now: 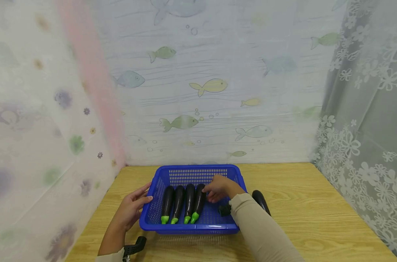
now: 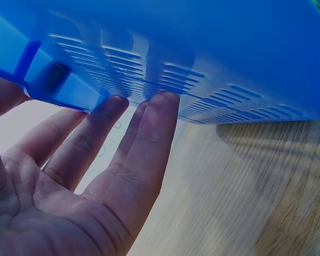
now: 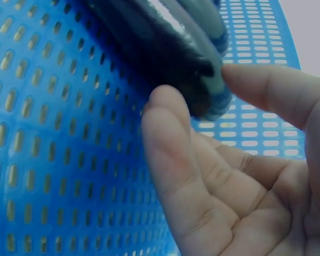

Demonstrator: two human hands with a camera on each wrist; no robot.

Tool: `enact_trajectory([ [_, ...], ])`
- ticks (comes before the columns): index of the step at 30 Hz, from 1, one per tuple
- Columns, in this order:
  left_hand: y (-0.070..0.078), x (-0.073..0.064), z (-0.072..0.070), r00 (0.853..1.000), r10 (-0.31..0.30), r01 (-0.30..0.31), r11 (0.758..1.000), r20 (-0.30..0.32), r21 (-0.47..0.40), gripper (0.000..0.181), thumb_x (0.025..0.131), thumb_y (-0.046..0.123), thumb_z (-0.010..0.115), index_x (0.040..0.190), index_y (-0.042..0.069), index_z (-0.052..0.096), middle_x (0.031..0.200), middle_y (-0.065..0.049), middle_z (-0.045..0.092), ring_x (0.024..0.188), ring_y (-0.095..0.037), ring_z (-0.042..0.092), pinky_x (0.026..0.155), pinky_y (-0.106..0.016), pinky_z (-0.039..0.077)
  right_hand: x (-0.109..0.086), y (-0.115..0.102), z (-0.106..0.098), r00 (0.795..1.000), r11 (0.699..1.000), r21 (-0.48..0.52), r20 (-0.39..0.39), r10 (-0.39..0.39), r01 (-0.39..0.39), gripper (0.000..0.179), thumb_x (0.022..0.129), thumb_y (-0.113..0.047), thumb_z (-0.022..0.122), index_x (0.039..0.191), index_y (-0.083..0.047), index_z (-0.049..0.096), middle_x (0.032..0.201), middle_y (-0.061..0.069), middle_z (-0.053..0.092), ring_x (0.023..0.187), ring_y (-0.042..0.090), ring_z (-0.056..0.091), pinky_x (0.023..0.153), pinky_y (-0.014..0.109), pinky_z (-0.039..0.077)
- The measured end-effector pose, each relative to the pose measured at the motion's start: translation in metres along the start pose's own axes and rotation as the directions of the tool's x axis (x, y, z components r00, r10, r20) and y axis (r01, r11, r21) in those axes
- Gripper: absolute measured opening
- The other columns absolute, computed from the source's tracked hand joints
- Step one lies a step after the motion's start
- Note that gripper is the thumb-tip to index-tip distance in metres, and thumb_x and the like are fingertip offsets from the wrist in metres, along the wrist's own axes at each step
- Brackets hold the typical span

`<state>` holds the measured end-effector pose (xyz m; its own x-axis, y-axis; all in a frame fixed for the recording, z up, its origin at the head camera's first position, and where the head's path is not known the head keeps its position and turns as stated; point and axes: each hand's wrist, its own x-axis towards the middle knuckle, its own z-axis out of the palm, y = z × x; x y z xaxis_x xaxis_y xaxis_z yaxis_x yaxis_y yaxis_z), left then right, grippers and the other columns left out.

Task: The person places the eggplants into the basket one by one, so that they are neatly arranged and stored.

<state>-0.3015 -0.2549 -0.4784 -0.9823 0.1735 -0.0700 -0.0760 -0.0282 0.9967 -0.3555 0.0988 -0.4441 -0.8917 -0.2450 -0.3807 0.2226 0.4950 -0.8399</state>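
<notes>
A blue plastic basket (image 1: 198,167) with slotted walls stands on the table. Several dark eggplants (image 1: 189,202) lie side by side in its left half, green stem ends toward me. My left hand (image 1: 129,209) is at the basket's left side, thumb at the rim. In the left wrist view its fairly straight fingers (image 2: 154,122) touch or nearly touch the outer wall. Inside the basket, my right hand (image 1: 219,188) is at the far end of the rightmost eggplant (image 3: 149,42). Its thumb touches that end, and the loosely extended fingers lie beside it without closing round it.
Another eggplant (image 1: 261,202) lies on the wooden table (image 1: 297,203) right of the basket, partly behind my right sleeve (image 1: 260,229). Black wrist cameras sit at both wrists. A curtain (image 1: 218,120) with printed fish hangs behind the table, with more curtains on both sides.
</notes>
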Motion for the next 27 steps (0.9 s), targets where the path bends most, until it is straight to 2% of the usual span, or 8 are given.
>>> enact_trajectory([
  [12,0.002,-0.001,0.001,1.000,-0.010,0.010,1.000,-0.011,0.010,0.065,0.099,0.019,0.070,0.159,0.021,0.044,0.160,-0.017,0.046,0.134,-0.035,0.060,0.095,-0.054,0.059,0.000,-0.003,-0.003,0.995,0.998,-0.051,-0.084,-0.046,0.042,0.026,0.092,-0.017,0.075,0.105,0.004,0.068,0.089,0.021,0.077,0.074,0.026,0.076,0.070,0.040,0.066],
  [18,0.002,-0.003,0.002,1.000,-0.016,0.016,1.000,-0.018,0.022,0.065,0.099,0.021,0.070,0.159,0.022,0.044,0.159,-0.018,0.047,0.133,-0.035,0.060,0.095,-0.054,0.060,-0.010,-0.012,-0.006,0.994,0.997,-0.036,-0.080,-0.077,0.074,0.026,0.093,-0.016,0.074,0.109,0.005,0.068,0.093,0.022,0.075,0.073,0.025,0.074,0.072,0.042,0.066],
  [21,0.002,-0.003,0.002,1.000,-0.011,0.011,1.000,-0.014,0.023,0.065,0.099,0.020,0.070,0.159,0.022,0.044,0.159,-0.017,0.047,0.132,-0.035,0.061,0.094,-0.054,0.060,-0.016,-0.018,-0.010,0.992,0.994,0.003,-0.062,-0.107,0.108,0.032,0.094,-0.016,0.073,0.117,0.006,0.065,0.097,0.022,0.075,0.073,0.023,0.073,0.073,0.043,0.066],
  [25,0.002,-0.002,0.003,1.000,-0.003,0.004,0.999,-0.018,0.032,0.065,0.099,0.021,0.070,0.159,0.023,0.044,0.158,-0.018,0.048,0.130,-0.034,0.063,0.093,-0.053,0.060,-0.026,-0.023,-0.018,0.987,0.987,0.020,-0.036,-0.156,0.157,0.041,0.096,-0.020,0.073,0.127,0.005,0.064,0.105,0.021,0.075,0.082,0.028,0.076,0.079,0.045,0.065],
  [27,0.002,-0.002,0.003,1.000,-0.004,0.004,0.999,-0.022,0.035,0.065,0.099,0.022,0.070,0.159,0.023,0.044,0.157,-0.019,0.049,0.129,-0.034,0.063,0.093,-0.053,0.061,-0.032,-0.023,-0.022,0.983,0.984,0.011,-0.033,-0.179,0.180,0.041,0.096,-0.023,0.074,0.127,0.004,0.066,0.108,0.020,0.075,0.089,0.033,0.077,0.081,0.046,0.065],
])
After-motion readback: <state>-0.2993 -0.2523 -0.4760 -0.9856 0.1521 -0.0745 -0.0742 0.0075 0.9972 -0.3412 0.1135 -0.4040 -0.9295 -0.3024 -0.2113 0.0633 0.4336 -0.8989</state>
